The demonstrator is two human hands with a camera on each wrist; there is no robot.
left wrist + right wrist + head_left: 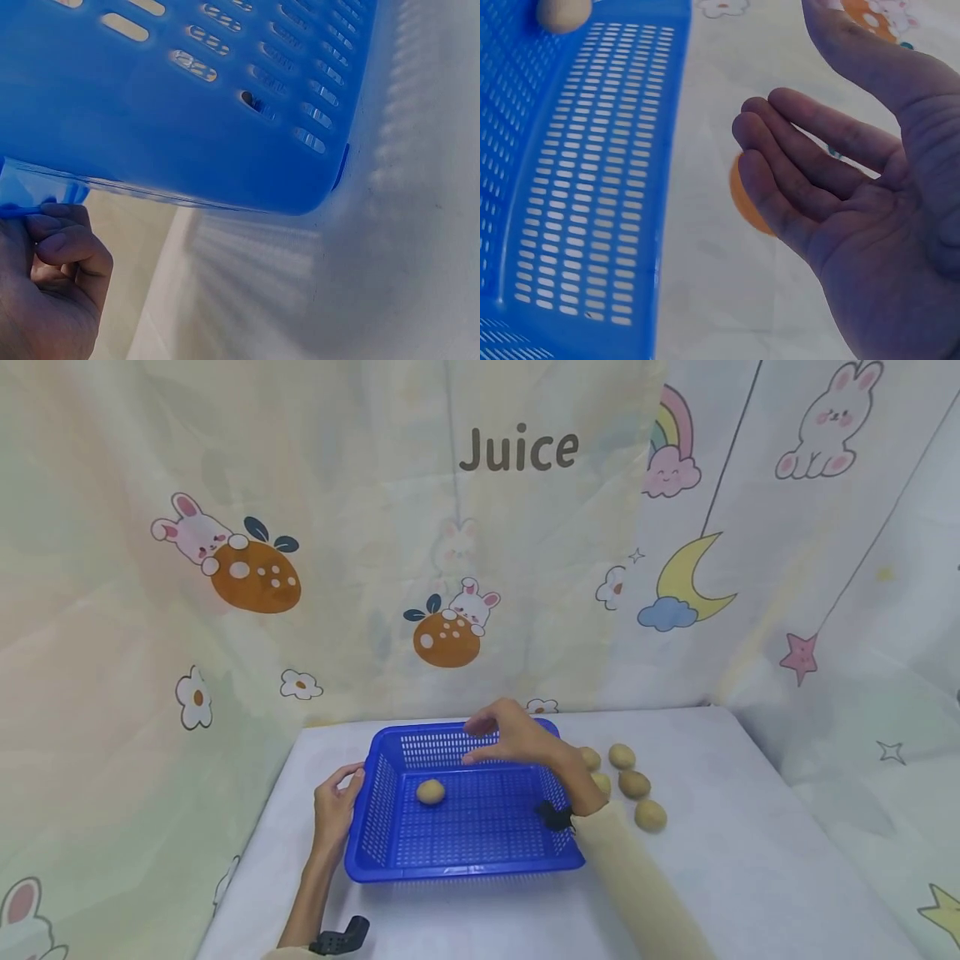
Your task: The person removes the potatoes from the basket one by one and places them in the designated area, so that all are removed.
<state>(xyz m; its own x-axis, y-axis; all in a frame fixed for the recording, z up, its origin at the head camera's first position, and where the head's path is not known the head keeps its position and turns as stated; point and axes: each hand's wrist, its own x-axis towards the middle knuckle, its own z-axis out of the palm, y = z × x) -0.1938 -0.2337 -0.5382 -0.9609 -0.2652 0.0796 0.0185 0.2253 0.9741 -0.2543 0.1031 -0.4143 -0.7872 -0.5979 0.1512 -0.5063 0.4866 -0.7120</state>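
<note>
A blue plastic basket (465, 872) with slotted walls stands on the white-covered table. One potato (431, 792) lies inside it, left of the middle; the right wrist view catches that potato (564, 13) at its top edge. At the basket's left side, my left hand (333, 806) grips the rim; in the left wrist view the hand (60, 277) has its fingers curled at the rim's edge. My right hand (517, 735) hovers over the basket's back part. Seen from the right wrist, this hand (855, 210) has nothing in it, fingers gently bent and thumb apart.
Several potatoes (634, 784) lie on the table (720, 860) to the right of the basket, some partly behind the right forearm. A printed curtain (360, 610) with rabbits and flowers hangs behind the table and at both sides.
</note>
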